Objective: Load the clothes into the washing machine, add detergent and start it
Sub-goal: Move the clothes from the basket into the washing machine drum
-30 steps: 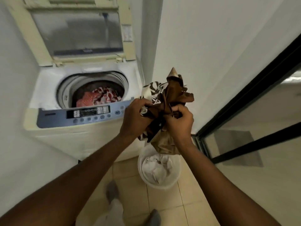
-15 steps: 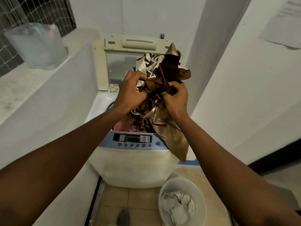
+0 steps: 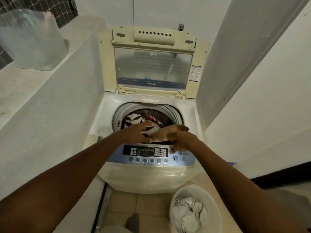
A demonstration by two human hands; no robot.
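The cream top-load washing machine (image 3: pixel 151 179) stands with its lid (image 3: pixel 151 68) raised. In the drum (image 3: pixel 175 113) lie a brown-and-white patterned garment (image 3: pixel 134 119) and a red-and-white cloth (image 3: pixel 155 121). My left hand (image 3: pixel 136 133) rests over the patterned garment at the drum's front edge, fingers spread. My right hand (image 3: pixel 183 140) grips a blurred brown part of that garment (image 3: pixel 165 133), just above the blue control panel (image 3: pixel 148 152).
A white basin (image 3: pixel 217 207) with white clothes (image 3: pixel 190 214) sits on the tiled floor at the machine's front right. A low white wall (image 3: pixel 50 106) runs along the left, with a clear plastic container (image 3: pixel 32 41) on its ledge. Walls close in on the right.
Both hands have carried the brown patterned garment from above the basin, up in front of the lid, then down into the drum. My left hand's fingers have opened.
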